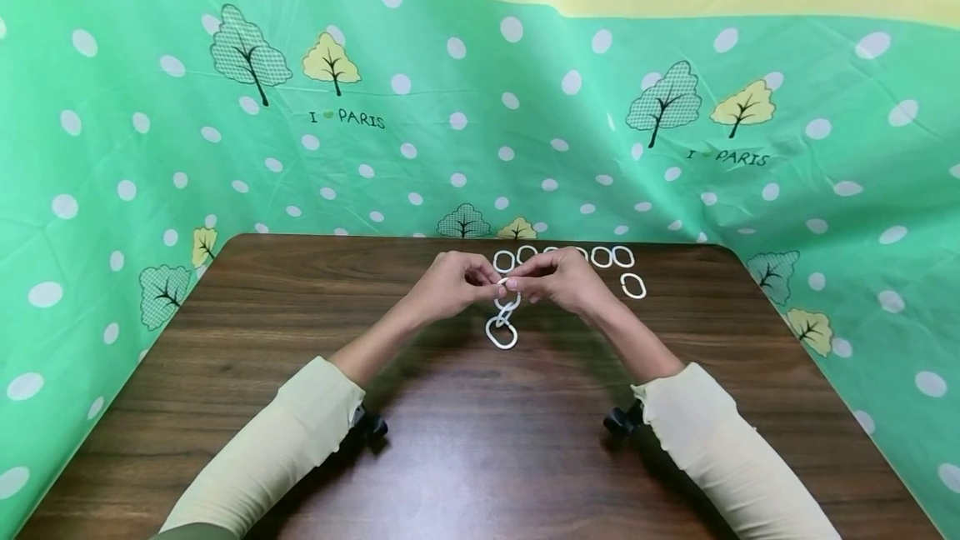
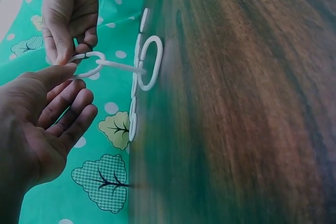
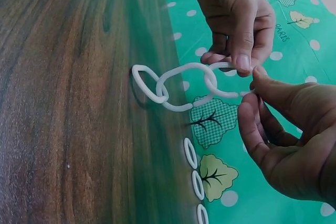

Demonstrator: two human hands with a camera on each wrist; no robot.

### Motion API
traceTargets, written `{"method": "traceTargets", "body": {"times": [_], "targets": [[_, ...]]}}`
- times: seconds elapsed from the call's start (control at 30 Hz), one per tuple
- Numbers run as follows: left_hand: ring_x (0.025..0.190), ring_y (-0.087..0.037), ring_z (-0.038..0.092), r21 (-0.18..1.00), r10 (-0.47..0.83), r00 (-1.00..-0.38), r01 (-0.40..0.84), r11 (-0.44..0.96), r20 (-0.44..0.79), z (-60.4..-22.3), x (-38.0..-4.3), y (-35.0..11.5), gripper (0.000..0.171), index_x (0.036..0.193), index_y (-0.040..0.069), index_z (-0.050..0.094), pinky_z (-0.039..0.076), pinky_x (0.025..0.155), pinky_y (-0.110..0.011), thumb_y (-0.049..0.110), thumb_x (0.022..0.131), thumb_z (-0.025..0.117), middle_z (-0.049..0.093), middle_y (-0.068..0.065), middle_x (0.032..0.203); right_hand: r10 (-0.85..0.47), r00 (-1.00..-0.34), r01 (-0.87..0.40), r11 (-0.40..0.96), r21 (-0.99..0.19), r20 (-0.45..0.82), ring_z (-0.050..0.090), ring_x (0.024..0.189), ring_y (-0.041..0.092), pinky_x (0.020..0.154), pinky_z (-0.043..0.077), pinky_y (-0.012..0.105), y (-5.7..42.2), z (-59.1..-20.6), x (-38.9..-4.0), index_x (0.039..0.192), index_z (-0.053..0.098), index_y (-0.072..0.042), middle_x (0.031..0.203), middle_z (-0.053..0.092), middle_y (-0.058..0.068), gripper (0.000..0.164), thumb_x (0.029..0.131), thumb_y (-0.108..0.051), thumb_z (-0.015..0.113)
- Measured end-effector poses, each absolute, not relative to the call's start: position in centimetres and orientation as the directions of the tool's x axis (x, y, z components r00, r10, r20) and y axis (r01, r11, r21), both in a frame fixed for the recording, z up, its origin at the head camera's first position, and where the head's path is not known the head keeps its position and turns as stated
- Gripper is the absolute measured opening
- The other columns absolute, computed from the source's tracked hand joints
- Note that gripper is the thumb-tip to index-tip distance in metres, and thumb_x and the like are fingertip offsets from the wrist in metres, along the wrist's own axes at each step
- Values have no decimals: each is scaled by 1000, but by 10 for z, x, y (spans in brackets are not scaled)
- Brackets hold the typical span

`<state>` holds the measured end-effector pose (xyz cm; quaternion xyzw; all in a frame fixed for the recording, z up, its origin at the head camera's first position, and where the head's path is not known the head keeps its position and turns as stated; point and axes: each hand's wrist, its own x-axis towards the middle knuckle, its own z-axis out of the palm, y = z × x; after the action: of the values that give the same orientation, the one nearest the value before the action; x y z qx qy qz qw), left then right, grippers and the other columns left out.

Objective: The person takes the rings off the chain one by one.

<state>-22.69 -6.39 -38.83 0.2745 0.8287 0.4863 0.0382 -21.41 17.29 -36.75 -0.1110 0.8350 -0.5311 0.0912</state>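
Note:
In the head view, my left hand (image 1: 453, 283) and right hand (image 1: 558, 280) meet over the far part of the table. Between thumb and fingers, each pinches one side of the same white plastic chain link (image 3: 210, 81), which shows a small gap by my right fingertips in the right wrist view. Through it hangs a second white link (image 3: 184, 68). The lowest link (image 3: 144, 90) is hooked onto that one and leans at the tabletop. My fingertips hide parts of the held link.
Several loose white links lie in a row along the table's far edge, partly behind my right hand. One more loose link (image 1: 636, 297) lies nearer, at the row's right end. A green dotted cloth (image 1: 480, 165) hangs behind and beside the brown wooden table (image 1: 495, 457).

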Motion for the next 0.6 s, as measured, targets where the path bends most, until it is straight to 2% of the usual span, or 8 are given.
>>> {"method": "traceTargets", "body": {"times": [0.13,0.33,0.5,0.6], "targets": [[86,-19,79,823,496,-850,405,398,178,-393,-226,-64,13,101,9,84,57,76,-24,20,98,90,84,-5,92,-270,-962,-88,454,-887,-43,84,91,29,90,69,49,173,-367,-211,116,86,1,113,84,17,20,100,-11,87],[82,-9,75,816,498,-854,393,424,153,-400,-226,-67,13,96,14,84,55,75,-26,23,95,92,84,2,89,-230,-972,-74,471,-879,-42,84,90,35,88,69,46,176,-367,-209,116,86,-1,108,86,17,23,100,-16,88],[81,-9,74,818,493,-858,385,428,145,-402,-225,-69,17,93,16,83,56,75,-27,28,93,95,83,4,86,-221,-975,-58,408,-911,-37,82,85,29,91,69,53,175,-366,-210,116,84,4,104,86,17,24,100,-13,88],[79,-9,74,814,495,-858,380,439,134,-404,-224,-69,20,91,16,83,56,73,-27,32,92,96,82,5,84,-218,-975,-49,376,-925,-37,82,82,25,93,68,58,173,-365,-211,116,84,6,96,85,11,24,100,-13,88]]}}
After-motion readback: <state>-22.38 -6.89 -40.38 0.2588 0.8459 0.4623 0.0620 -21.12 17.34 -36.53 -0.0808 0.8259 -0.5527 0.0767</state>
